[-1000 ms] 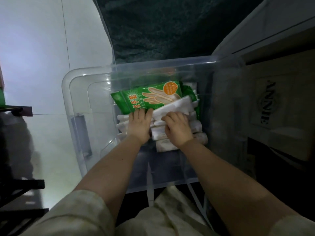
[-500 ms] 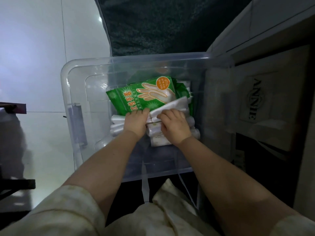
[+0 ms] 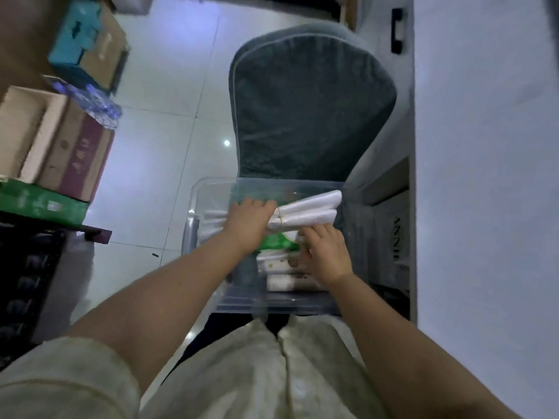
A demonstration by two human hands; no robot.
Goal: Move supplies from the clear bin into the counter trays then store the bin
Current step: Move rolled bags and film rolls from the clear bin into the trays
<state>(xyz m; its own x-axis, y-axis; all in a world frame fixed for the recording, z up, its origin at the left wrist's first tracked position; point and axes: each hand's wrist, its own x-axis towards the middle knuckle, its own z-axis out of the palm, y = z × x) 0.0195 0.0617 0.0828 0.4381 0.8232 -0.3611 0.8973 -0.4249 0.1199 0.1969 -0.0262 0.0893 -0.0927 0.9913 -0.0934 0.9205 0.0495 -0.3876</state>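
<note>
Plainly the left hand (image 3: 251,220) wraps its fingers round the white bundle (image 3: 308,207) at its banded middle, over the clear bin (image 3: 208,184); soft and light, it probably sags at the ends. Just nearer, the right hand (image 3: 325,252) curls against the green packet (image 3: 276,243); whether it grips, I cannot tell.

Left hand (image 3: 248,220), gripping the white bundle (image 3: 308,211), covers its mid part, and hand + bundle hide most of the green packet (image 3: 276,241), so its print can't be read. Right hand (image 3: 325,255) has fingertips tucked among the white packs (image 3: 278,282) in the clear bin (image 3: 193,213); can't tell if it grips one, and the pack labels are too blurred to read. At left, cardboard boxes (image 3: 72,152) are motion-blurred & cut by the frame edge, text illegible; teal box (image 3: 81,34) is cut off at top.
</note>
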